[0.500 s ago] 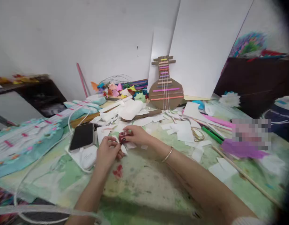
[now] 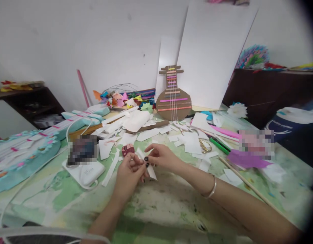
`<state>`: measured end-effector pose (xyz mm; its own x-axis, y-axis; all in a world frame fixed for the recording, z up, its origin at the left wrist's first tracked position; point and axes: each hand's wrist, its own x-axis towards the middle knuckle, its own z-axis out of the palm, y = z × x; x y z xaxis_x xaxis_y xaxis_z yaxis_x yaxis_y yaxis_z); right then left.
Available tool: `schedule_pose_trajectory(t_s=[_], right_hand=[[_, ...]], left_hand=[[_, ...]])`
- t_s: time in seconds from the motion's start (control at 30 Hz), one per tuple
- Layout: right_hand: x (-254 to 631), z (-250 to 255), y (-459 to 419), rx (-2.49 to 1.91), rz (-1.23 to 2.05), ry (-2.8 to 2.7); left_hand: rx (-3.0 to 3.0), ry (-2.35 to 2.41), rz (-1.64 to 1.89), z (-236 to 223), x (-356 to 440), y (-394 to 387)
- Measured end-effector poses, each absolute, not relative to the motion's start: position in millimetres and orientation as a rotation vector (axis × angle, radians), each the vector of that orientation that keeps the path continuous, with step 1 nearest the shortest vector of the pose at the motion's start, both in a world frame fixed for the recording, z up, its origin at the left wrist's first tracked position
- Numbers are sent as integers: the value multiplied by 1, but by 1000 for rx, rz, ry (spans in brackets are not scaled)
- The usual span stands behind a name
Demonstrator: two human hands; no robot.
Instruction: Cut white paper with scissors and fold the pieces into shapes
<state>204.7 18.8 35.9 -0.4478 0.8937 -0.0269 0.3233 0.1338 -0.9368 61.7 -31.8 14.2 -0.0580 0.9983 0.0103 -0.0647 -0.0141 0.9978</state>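
A narrow white paper strip [image 2: 152, 173] slants between my two hands, above the table. My left hand [image 2: 131, 171] is closed on it, thumb pressed against curled fingers. From the other side, my right hand [image 2: 163, 158] has its thumb on the strip with the index finger arched above; the fingers beneath are partly hidden. Just beyond my left hand lies a small dark-red rounded object [image 2: 127, 149] with dark ring marks; I cannot make out its kind. A longer white paper strip [image 2: 111, 167] rests left of my left hand.
Paper scraps [image 2: 193, 142] litter the table, with gold scissors handles [image 2: 205, 145] among them. Behind stands a brown cardboard lute [image 2: 174, 105]. A white power bank [image 2: 91, 173] with a cable lies left; a wooden stick [image 2: 244, 179] and purple paper [image 2: 245, 158] lie right.
My right hand has let go of the dark-red object, which now lies on the table. Both hands have come nearer and to the right, with the white strip between them. The view has shifted.
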Motion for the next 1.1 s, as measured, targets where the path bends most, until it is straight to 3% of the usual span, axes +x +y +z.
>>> schedule_pose_trajectory(t_s=[0.17, 0.5, 0.8, 1.1], right_hand=[[247, 27, 8, -1054, 1618, -1406], [289, 18, 8, -910, 1666, -1056], [296, 13, 7, -1036, 1604, -1124], [274, 18, 0, -1118, 1549, -1330]], left_hand=[[1216, 1142, 1048, 23, 85, -19], [1439, 1008, 675, 33, 128, 21], [1383, 937, 589, 16, 139, 21], [1428, 985, 652, 30, 104, 21]])
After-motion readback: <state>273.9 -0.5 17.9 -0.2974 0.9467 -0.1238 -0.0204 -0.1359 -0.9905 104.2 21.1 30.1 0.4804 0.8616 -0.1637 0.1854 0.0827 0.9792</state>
